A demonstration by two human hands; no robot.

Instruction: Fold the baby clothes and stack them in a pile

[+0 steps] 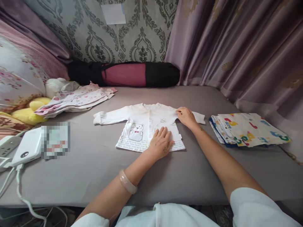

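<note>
A white long-sleeved baby shirt (pixel 139 113) lies spread on the grey bed sheet, its collar away from me and both sleeves stretched out sideways. It has a bear print on one side, a button placket down the middle and rows of small print along the hem. My left hand (pixel 161 143) rests flat on the lower front of the shirt, fingers extended, covering part of the print. At the top of the sleeve on the right, my right hand (pixel 187 117) has its fingers closed on the fabric near the underarm. Part of that sleeve is hidden behind the hand.
Folded cloths with colourful prints (pixel 251 129) are stacked at the right. Pink-patterned baby clothes (pixel 80 97) lie back left, beside a yellow plush toy (pixel 35 110). A white power bank (pixel 29 146) with cables sits at left. A black and maroon long bag (pixel 124 74) lies along the wall.
</note>
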